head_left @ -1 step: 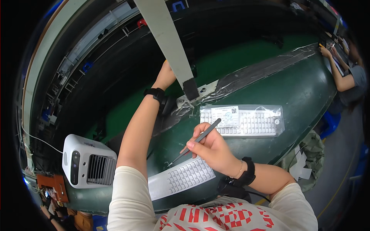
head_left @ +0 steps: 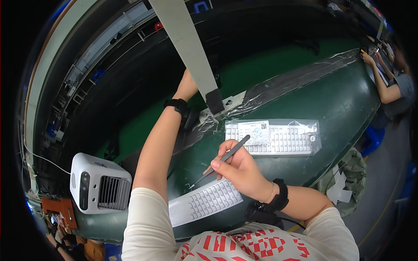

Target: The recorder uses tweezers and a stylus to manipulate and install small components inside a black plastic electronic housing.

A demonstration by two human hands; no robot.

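My right hand (head_left: 244, 172) is closed around a pair of dark tweezers (head_left: 233, 151), pinched between thumb and fingers. The tweezers slant down to the left, and their tips meet a small pale piece (head_left: 190, 187) at the upper edge of a white sheet. Rows of small grey-outlined rectangular pieces cover that white sheet (head_left: 179, 213), which lies on the dark green table just below the hand. My left hand (head_left: 187, 87) reaches forward past the table's far edge. A pale upright post hides its fingers, so whether it holds anything is not visible.
A clear plastic bag (head_left: 285, 148) with similar sheets and a paper label lies beyond my right hand. The pale post (head_left: 187, 43) stands at the far edge. A white air cooler (head_left: 102, 182) sits at left. Another person's arm (head_left: 383, 85) shows at far right.
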